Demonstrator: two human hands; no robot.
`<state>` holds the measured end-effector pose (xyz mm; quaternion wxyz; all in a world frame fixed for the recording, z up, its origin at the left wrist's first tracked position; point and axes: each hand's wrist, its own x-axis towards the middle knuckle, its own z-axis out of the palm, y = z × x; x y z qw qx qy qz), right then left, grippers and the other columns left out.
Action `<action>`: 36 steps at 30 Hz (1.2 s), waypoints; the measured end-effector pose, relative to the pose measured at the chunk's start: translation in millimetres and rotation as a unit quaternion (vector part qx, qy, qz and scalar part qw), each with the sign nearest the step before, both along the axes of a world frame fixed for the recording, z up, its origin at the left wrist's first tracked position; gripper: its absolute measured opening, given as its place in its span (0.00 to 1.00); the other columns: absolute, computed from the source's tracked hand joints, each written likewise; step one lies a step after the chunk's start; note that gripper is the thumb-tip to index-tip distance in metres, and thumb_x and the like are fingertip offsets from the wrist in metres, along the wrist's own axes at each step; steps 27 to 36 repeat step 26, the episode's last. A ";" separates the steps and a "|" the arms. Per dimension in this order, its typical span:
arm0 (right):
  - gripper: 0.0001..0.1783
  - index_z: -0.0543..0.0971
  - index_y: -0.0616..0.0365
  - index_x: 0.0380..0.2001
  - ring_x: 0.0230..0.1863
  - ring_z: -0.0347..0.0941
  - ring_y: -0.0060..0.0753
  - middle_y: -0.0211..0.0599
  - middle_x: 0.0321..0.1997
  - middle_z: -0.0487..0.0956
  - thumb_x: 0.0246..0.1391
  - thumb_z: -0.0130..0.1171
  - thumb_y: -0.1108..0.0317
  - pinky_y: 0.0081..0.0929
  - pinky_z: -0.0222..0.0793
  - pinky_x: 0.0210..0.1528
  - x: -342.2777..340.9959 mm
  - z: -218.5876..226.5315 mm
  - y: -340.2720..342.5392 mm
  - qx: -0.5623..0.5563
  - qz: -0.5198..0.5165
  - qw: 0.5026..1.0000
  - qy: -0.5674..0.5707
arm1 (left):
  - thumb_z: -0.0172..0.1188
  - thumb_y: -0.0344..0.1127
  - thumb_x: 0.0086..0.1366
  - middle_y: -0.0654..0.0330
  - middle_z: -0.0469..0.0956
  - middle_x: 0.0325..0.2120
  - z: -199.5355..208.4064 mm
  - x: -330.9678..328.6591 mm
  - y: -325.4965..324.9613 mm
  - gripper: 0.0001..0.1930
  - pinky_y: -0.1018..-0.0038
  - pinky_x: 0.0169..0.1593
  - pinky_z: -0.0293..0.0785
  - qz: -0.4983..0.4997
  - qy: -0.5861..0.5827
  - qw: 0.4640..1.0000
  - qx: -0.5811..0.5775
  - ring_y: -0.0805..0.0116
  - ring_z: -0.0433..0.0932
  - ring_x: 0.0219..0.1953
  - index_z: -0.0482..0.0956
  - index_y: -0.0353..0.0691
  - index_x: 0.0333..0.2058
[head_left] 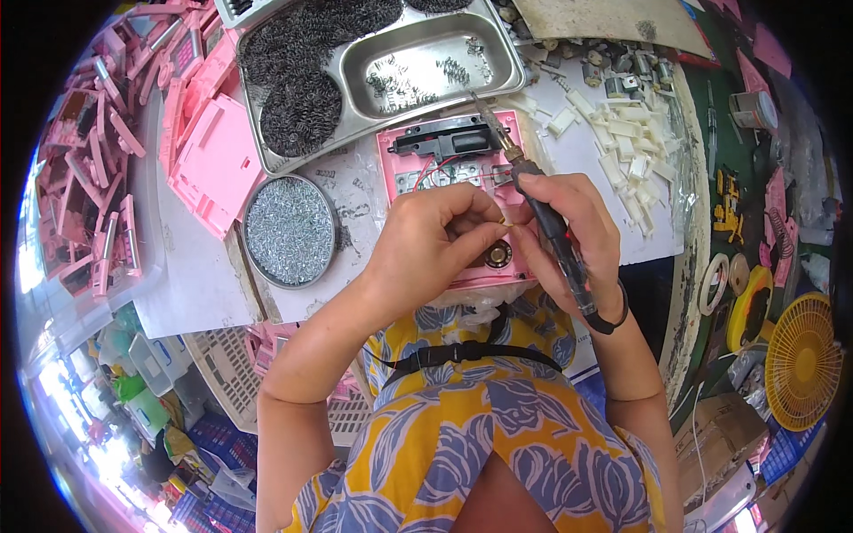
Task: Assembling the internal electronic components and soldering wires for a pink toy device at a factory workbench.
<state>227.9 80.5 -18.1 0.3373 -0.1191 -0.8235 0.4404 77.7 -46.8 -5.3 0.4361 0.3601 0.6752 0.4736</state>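
Observation:
In front of me a pink plastic housing [391,173] lies with its inside up. It carries a black mechanism [453,140], thin red and green wires and a round brass-coloured part [498,255]. My right hand [569,231] is wrapped round the dark handle of a soldering iron [553,218], its metal tip pointing up and away over the far end of the housing. My left hand [435,233] is closed in a pinch above the housing, meeting the right fingertips. Something tiny and yellowish sits between the fingertips, too small to name.
Beyond the housing stands a metal tray [355,133] of dark springs. A round tin [290,231] of small silvery pieces is at left, beside pink panels [213,164] and a bin of pink parts [98,186]. White plastic pieces [631,147] lie right; a yellow fan [804,360] stands far right.

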 end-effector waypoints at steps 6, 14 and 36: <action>0.24 0.79 0.63 0.49 0.30 0.72 0.33 0.39 0.31 0.75 0.45 0.68 0.84 0.26 0.66 0.31 44.4 13.3 15.0 -0.040 -0.016 0.999 0.009 | 0.64 0.25 0.62 0.56 0.78 0.30 -1.5 -1.6 -1.0 0.05 0.70 0.36 0.76 -0.099 0.206 0.970 0.086 0.61 0.81 0.31 0.81 0.35 0.37; 0.12 0.80 0.61 0.32 0.19 0.64 0.30 0.31 0.18 0.70 0.42 0.70 0.73 0.26 0.58 0.24 81.8 29.8 23.9 -0.104 0.069 0.990 -0.062 | 0.65 0.25 0.58 0.59 0.77 0.39 -3.8 3.5 0.9 0.09 0.66 0.36 0.78 -0.152 0.323 0.930 0.085 0.57 0.81 0.35 0.81 0.41 0.38; 0.12 0.81 0.58 0.32 0.20 0.68 0.30 0.31 0.22 0.78 0.40 0.69 0.72 0.26 0.62 0.25 68.7 28.3 22.0 -0.070 0.086 0.988 -0.105 | 0.66 0.26 0.57 0.59 0.77 0.38 -6.0 0.9 -1.5 0.09 0.66 0.36 0.78 -0.175 0.337 0.921 0.082 0.56 0.81 0.36 0.81 0.41 0.38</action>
